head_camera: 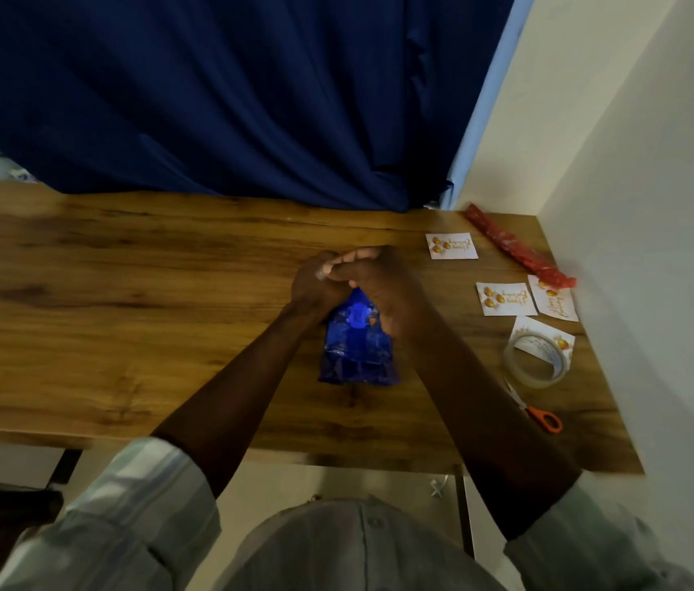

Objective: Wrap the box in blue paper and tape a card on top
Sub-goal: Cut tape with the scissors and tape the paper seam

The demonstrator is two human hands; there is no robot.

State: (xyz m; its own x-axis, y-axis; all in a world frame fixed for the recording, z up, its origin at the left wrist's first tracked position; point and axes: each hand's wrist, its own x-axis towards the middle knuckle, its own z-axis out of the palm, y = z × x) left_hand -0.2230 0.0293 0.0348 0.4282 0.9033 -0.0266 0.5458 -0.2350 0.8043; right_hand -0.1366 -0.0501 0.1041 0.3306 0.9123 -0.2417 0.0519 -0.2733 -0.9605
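From the head view, your box in shiny blue wrapping paper (358, 343) lay on the brown wooden table (123, 292), a little right of the middle and nearer the front edge than the back. Its long axis ran from front edge to back edge, pointing away from you. Both your hands met over its far end: your left hand (315, 283) came in from the left side, your right hand (383, 292) from the right and lay over the top of the paper. Fingers of both were curled and bunched together, seemingly pinching the loose paper at that far end, though I could not tell exactly what each fingertip held, since the hands covered one another and the fold itself. The near end of the box looked already closed.

The next move, by my reckoning, turned on the tape: the clear roll of sticky tape (537, 360) sat by the right edge, to the right of the box, so your right hand was the nearer one. It rested partly on one white greeting card; three more white printed cards (506, 299) lay beyond it toward the back right corner, with a red foil roll (515, 249) behind them. Orange-handled scissors (539, 413) lay nearer the front, blades partly hidden by your right forearm.
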